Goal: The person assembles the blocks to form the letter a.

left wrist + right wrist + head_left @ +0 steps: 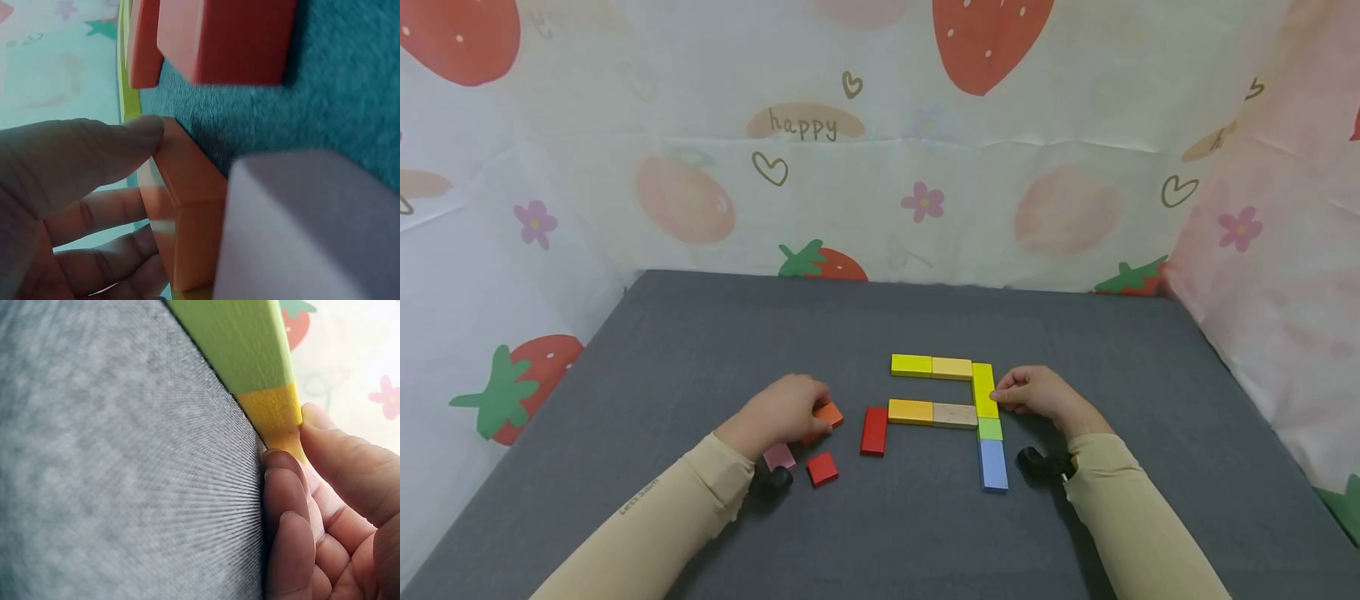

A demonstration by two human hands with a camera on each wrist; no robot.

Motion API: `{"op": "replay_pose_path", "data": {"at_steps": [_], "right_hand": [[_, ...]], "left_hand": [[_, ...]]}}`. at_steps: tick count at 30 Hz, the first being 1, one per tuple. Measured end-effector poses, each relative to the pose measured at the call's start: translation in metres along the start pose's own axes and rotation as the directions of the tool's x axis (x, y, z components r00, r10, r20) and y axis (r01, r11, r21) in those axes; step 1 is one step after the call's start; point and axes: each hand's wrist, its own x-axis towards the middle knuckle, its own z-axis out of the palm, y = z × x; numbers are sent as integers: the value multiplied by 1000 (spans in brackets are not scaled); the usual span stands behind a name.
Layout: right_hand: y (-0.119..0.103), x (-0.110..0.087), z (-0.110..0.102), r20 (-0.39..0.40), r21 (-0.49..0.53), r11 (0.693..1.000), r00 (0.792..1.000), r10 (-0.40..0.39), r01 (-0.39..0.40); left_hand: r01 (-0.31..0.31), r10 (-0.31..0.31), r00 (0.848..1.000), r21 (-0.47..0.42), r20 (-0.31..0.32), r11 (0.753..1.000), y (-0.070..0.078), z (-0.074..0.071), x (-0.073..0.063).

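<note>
My left hand point(784, 408) is over the loose blocks on the left, thumb and fingers pinching an orange block point(187, 169). A second orange block point(829, 414) shows just past its fingertips in the head view. Close by lie a pink block point(779, 456) and a small red block point(822, 469). On the other side, my right hand point(1037, 396) has its thumb on the top edge of a long yellow block point(982, 387) and its curled fingertips against the side. That block ends against a light green block point(990, 429), followed by a blue block point(994, 465).
Two bars of blocks run left from the yellow one: a yellow-green block point(912, 365) with a pale yellow block point(952, 368), and an amber block point(911, 411) with a plain wood block point(955, 415). A red block point(873, 431) stands at the lower bar's left end. Grey cloth point(737, 325) covers the table.
</note>
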Motion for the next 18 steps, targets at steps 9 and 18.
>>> {"op": "replay_pose_path", "data": {"at_steps": [9,18], "right_hand": [[0,0,0,-1,10,1000,1000,15,-15],[0,0,0,0,2,1000,1000,14,-14]], "left_hand": [[6,-6,1000,26,-6,1000,11,2,0],[9,-9,1000,29,3,1000,16,5,0]]}}
